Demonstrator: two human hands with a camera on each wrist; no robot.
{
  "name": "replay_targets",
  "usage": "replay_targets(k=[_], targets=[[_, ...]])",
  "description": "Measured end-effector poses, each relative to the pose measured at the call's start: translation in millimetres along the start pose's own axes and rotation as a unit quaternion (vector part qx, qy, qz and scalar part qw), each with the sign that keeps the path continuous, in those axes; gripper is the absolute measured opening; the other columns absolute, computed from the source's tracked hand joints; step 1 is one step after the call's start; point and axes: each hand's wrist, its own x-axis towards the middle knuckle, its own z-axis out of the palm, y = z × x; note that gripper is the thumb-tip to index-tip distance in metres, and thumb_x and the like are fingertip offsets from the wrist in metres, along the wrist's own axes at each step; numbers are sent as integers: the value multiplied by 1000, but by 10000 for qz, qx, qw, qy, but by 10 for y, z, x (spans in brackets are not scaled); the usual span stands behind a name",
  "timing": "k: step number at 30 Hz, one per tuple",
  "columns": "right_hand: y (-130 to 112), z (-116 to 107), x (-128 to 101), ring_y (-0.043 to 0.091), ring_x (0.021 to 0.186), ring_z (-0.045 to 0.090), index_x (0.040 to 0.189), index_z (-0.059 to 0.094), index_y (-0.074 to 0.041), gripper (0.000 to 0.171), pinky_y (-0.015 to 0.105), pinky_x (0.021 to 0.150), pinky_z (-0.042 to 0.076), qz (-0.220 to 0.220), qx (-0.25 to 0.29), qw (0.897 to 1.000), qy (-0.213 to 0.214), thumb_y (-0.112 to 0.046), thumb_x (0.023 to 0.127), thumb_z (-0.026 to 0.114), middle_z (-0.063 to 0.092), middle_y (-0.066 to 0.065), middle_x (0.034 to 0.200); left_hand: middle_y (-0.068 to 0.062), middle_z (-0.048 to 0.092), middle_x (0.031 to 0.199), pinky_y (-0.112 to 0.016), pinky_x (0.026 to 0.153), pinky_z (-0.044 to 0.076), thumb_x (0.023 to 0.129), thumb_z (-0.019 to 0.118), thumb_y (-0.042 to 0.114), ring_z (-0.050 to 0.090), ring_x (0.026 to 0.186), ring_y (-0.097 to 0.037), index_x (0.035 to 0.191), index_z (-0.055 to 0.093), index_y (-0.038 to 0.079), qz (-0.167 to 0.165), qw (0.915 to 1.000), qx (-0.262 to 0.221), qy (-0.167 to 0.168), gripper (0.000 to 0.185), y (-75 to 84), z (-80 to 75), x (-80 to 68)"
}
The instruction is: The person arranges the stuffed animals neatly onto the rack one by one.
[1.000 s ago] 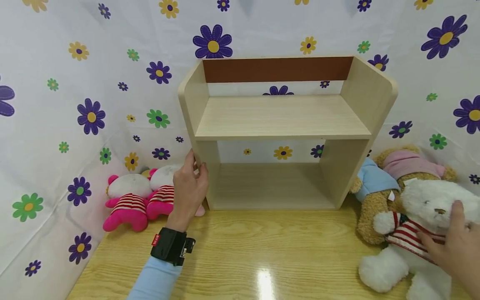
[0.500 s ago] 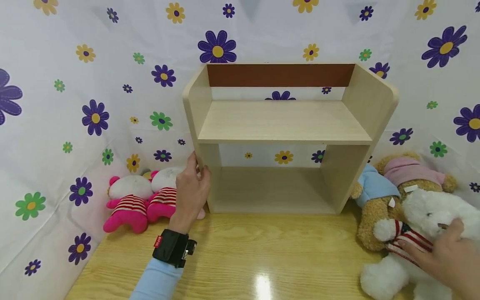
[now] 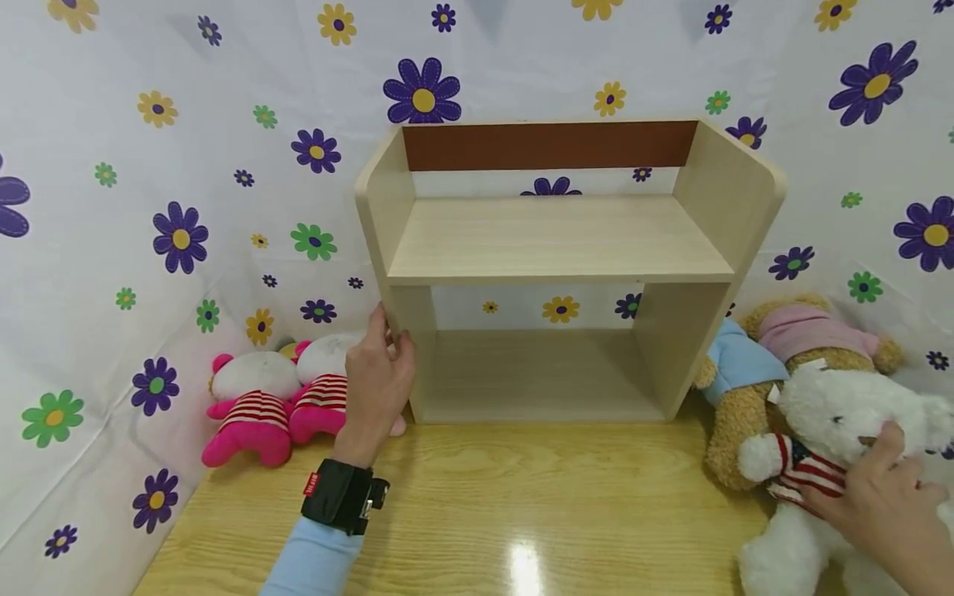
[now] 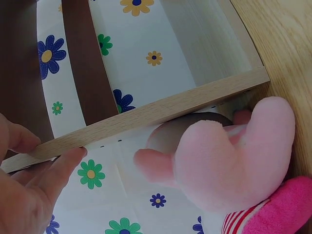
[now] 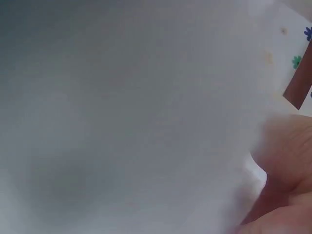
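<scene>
While the right hand's fingers [image 3: 883,463] have curled tighter into the white bear [image 3: 850,406] than a second ago, gripping its chest at the table's [image 3: 522,497] right edge, the left hand [image 3: 376,385] still pinches the shelf's [image 3: 555,240] left panel, steadying it for loading.

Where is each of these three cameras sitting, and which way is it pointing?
Head: on the person's head, looking forward and down at the wooden shelf on the table; both hands and a blue sleeve show.
Left wrist: on the left wrist, close on the left hand gripping the shelf's side panel, beside a pink plush toy.
Right wrist: pressed against the white teddy bear; only the right hand shows.
Shared: shelf, pink toy, bear.
</scene>
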Motion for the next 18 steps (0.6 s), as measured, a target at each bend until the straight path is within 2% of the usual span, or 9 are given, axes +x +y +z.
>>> replay_targets(k=[1, 5, 10, 12, 13, 14, 15, 16, 18], targets=[[-5, -13, 10, 70, 90, 43, 136, -4, 26, 113, 74, 82, 42, 89, 4, 9998, -197, -20, 78, 82, 34, 52, 93, -27, 65, 133, -55, 85, 60, 99, 58, 4, 73, 105, -41, 142, 51, -2, 16, 10000, -4, 4, 44, 0, -2, 4], [0, -37, 26, 71, 99, 42, 137, -1, 26, 105, 73, 88, 39, 175, 235, 9986, -438, -12, 80, 79, 33, 53, 101, -26, 64, 135, -54, 86, 60, 99, 58, 4, 72, 109, -40, 143, 50, -1, 67, 10000, -19, -12, 44, 3, -9, 19], [75, -58, 17, 52, 73, 53, 133, 8, 30, 90, 62, 66, 50, -525, 649, 9964, -147, 1, 79, 73, 30, 50, 109, -25, 64, 137, -53, 87, 60, 99, 58, 3, 71, 111, -39, 143, 50, 0, 100, 9999, -13, -12, 45, -6, -16, 27], [100, -73, 15, 46, 66, 51, 132, 9, 31, 86, 60, 61, 50, -739, 739, 9945, -60, 3, 79, 71, 27, 49, 111, -25, 64, 137, -54, 87, 59, 99, 58, 3, 71, 111, -40, 144, 50, -1, 111, 9999, -24, -11, 45, -9, -17, 27], [98, -86, 11, 46, 68, 51, 132, 8, 31, 86, 61, 63, 50, -737, 737, 9945, -72, 1, 80, 70, 25, 49, 114, -25, 63, 137, -54, 87, 59, 99, 58, 3, 71, 111, -39, 144, 49, 0, 111, 9999, -22, -17, 46, -11, -17, 26], [80, -104, 4, 51, 75, 51, 132, 8, 31, 86, 63, 70, 50, -621, 740, 9953, -86, -1, 80, 69, 24, 49, 115, -25, 63, 138, -54, 87, 59, 99, 58, 3, 71, 111, -39, 144, 49, 0, 106, 9999, -28, -25, 46, -14, -16, 24], [64, -94, -8, 56, 77, 50, 131, 12, 31, 85, 66, 74, 48, -555, 688, 9959, 179, -21, 90, 66, 27, 51, 112, -25, 63, 138, -54, 87, 59, 99, 57, 3, 71, 111, -39, 144, 49, 0, 98, 9999, -27, -34, 45, -15, -16, 22], [34, -86, -17, 60, 80, 49, 130, 16, 29, 90, 68, 76, 46, -450, 638, 9954, 547, -42, 95, 60, 30, 52, 110, -25, 63, 138, -54, 87, 59, 99, 57, 3, 71, 111, -39, 144, 49, 0, 90, 9999, -33, -45, 45, -18, -14, 20], [-36, -87, -34, 63, 84, 47, 125, 27, 27, 109, 68, 76, 42, -294, 487, 9888, 1381, -77, 93, 36, 35, 52, 107, -24, 63, 139, -54, 87, 59, 100, 57, 3, 71, 110, -39, 144, 49, 0, 66, 10000, -45, -57, 45, -21, -12, 16]])
